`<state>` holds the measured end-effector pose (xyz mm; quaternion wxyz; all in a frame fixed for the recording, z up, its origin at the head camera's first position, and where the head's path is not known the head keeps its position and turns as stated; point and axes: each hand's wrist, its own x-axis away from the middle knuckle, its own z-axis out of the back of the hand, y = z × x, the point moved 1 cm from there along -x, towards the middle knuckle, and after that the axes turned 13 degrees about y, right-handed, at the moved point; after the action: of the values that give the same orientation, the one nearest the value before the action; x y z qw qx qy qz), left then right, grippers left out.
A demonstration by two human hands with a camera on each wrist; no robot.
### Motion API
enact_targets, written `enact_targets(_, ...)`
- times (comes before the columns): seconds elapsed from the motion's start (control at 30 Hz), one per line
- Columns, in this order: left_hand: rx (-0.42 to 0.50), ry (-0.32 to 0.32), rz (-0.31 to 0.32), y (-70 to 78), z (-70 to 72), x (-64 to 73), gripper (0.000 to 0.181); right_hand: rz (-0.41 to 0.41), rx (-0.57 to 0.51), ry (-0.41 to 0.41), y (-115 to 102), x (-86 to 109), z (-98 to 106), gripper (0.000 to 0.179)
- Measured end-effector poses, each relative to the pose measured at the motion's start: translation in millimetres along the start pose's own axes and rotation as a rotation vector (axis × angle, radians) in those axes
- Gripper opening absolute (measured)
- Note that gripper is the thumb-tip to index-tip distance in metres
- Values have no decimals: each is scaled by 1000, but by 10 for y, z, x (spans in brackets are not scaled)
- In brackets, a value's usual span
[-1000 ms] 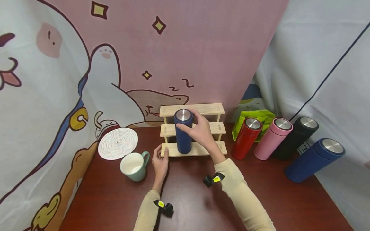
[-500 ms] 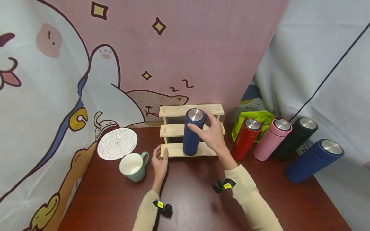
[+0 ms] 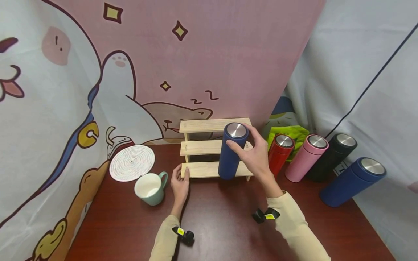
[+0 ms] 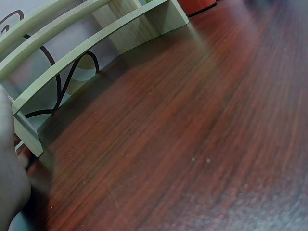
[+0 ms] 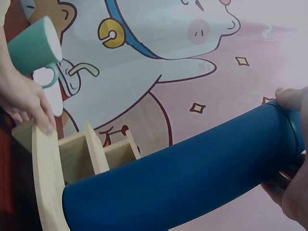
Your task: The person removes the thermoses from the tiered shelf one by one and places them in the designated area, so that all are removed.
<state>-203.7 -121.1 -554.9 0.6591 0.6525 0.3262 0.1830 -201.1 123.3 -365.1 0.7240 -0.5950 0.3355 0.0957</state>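
Note:
My right hand (image 3: 256, 154) grips a blue thermos bottle (image 3: 230, 159) high up near its steel-topped lid, thumb on one side and fingers behind. The bottle leans slightly, its base overlapping the front step of a three-tier wooden shelf (image 3: 199, 169) in the head view. In the right wrist view the bottle's base (image 5: 86, 207) is right at the front step. My left hand (image 3: 180, 185) holds the left end of that step, thumb on top; the right wrist view shows these fingers at the step's end too. Only the edge of the left hand (image 4: 12, 187) shows in the left wrist view.
Left of the shelf are a green mug (image 3: 151, 194) and a round woven mat (image 3: 132, 163). On the right stand red (image 3: 277, 156), pink (image 3: 303, 163), black (image 3: 326, 163) and another blue bottle (image 3: 349, 185), with a yellow-green bag (image 3: 295, 134) behind. A cloth backdrop (image 3: 261, 54) surrounds the table.
My right hand has moved the blue thermos bottle rightward along the front step, from left of the middle toward its right end. The left hand stays on the step's left end.

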Motion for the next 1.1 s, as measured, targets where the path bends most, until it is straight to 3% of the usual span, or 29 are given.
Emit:
enact_targets(0.17,-6,-3,6,4,0,5,39,34,-68,32,5,-2,103,58)
enact_targets(0.4,-6,-4,11,4,-8,4,39,67,35,103,-5,13,301,59)
enact_targets(1.1,2,-9,6,23,9,0,39,58,114,189,72,87,929,65)
